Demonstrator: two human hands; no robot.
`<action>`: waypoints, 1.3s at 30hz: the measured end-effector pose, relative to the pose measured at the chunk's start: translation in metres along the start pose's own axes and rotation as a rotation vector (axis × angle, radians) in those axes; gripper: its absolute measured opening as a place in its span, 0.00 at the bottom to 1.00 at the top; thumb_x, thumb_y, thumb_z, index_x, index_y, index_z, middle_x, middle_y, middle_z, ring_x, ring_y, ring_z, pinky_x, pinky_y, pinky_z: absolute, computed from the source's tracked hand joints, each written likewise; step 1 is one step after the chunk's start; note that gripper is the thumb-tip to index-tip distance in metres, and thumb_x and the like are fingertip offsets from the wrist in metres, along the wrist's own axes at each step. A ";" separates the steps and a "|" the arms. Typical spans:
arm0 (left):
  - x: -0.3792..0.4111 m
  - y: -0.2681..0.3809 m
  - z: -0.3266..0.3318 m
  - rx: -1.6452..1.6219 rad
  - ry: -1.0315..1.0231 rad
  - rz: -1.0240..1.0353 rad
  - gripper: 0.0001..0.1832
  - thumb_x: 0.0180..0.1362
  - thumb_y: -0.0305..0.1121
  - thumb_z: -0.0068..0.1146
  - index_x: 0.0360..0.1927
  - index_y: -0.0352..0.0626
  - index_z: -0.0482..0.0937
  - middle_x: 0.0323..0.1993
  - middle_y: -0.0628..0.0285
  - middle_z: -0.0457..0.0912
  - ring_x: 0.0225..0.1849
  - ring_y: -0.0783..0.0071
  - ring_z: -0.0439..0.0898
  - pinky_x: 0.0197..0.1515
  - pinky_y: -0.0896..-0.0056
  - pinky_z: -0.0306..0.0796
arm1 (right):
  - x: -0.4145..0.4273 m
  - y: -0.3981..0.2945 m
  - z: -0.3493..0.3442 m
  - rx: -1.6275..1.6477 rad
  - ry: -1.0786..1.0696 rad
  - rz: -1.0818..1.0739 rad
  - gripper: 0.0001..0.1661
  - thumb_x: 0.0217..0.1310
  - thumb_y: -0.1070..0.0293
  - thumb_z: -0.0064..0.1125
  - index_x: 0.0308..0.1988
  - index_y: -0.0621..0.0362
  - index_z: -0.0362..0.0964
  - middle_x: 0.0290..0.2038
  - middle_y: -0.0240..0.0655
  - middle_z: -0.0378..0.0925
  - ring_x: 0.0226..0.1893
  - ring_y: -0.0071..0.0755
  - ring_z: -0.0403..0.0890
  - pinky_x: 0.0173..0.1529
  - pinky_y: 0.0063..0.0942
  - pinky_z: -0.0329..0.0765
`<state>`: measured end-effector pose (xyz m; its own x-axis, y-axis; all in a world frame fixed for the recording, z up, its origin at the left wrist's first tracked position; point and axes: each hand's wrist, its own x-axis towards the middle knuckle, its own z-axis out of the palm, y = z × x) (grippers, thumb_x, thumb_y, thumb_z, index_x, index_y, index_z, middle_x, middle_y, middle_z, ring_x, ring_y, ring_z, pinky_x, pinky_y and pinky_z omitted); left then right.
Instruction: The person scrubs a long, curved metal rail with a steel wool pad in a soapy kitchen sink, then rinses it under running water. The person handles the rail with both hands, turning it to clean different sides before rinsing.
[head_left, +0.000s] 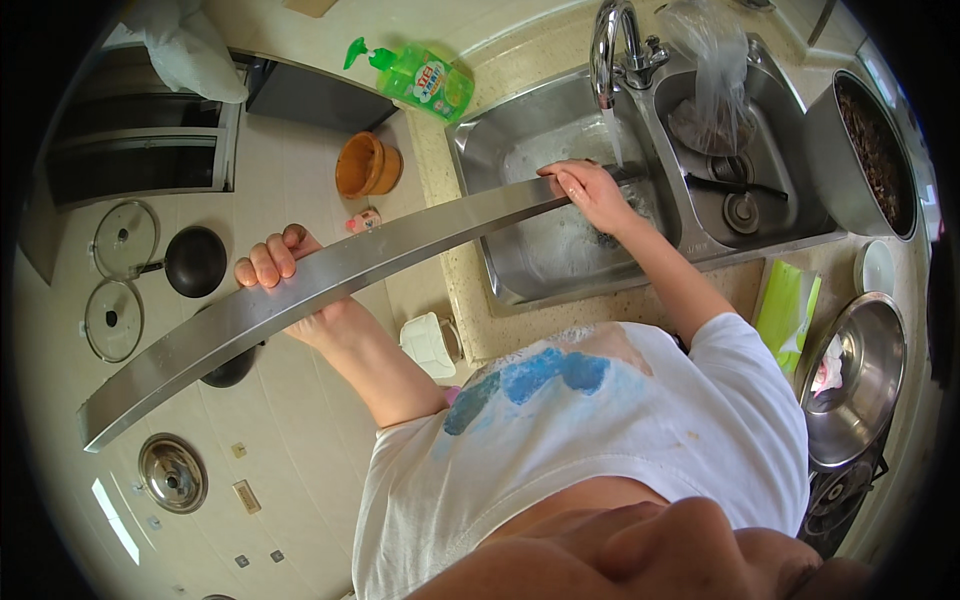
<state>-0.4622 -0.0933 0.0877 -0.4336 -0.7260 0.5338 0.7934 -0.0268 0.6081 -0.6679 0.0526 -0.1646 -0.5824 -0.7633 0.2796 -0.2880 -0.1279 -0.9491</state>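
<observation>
A long, wet stainless-steel strip (427, 232) slants across the view, its right end down in the left sink basin (517, 277). Near its middle, my left hand (277, 259) grips it, with the fingers over the top edge and the wrist below. My right hand (589, 193) holds the strip close to its basin end, fingers bent over the edge. Water (612, 139) runs from the chrome faucet (616, 45) just beyond my right hand. Part of the strip's right end is hidden behind that hand. Suds and water lie in the basin.
A green pump bottle (427, 79) stands behind the basin. The right basin (787, 217) holds a plastic bag (716, 97) and a black-handled item (735, 187). Further right are a large pot (844, 161) and a steel bowl (877, 390). Pan lids (112, 319) hang at left.
</observation>
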 end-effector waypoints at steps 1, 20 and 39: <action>-0.001 -0.002 0.004 -0.014 0.007 0.003 0.11 0.55 0.34 0.43 0.18 0.48 0.69 0.14 0.72 0.68 0.19 0.77 0.68 0.41 0.68 0.67 | 0.001 0.019 -0.004 -0.026 -0.045 0.145 0.20 0.57 0.57 0.45 0.37 0.62 0.73 0.36 0.43 0.76 0.40 0.42 0.75 0.45 0.31 0.69; 0.020 -0.025 0.019 -0.014 -0.160 0.066 0.13 0.58 0.35 0.39 0.20 0.49 0.71 0.13 0.74 0.68 0.16 0.81 0.67 0.40 0.70 0.68 | 0.016 -0.142 0.041 -0.101 0.115 -0.399 0.18 0.59 0.56 0.42 0.37 0.58 0.72 0.33 0.41 0.76 0.36 0.46 0.76 0.42 0.37 0.71; 0.058 -0.039 0.018 -0.305 -0.665 -0.115 0.08 0.58 0.31 0.42 0.25 0.45 0.71 0.19 0.67 0.75 0.21 0.77 0.72 0.41 0.71 0.63 | 0.023 -0.079 0.020 -0.081 0.341 -0.324 0.18 0.57 0.59 0.44 0.37 0.60 0.74 0.31 0.41 0.77 0.31 0.42 0.78 0.39 0.31 0.72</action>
<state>-0.5262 -0.1215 0.1055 -0.6117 -0.1398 0.7787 0.7686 -0.3380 0.5431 -0.6428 0.0325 -0.0865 -0.6652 -0.4389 0.6040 -0.5467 -0.2647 -0.7944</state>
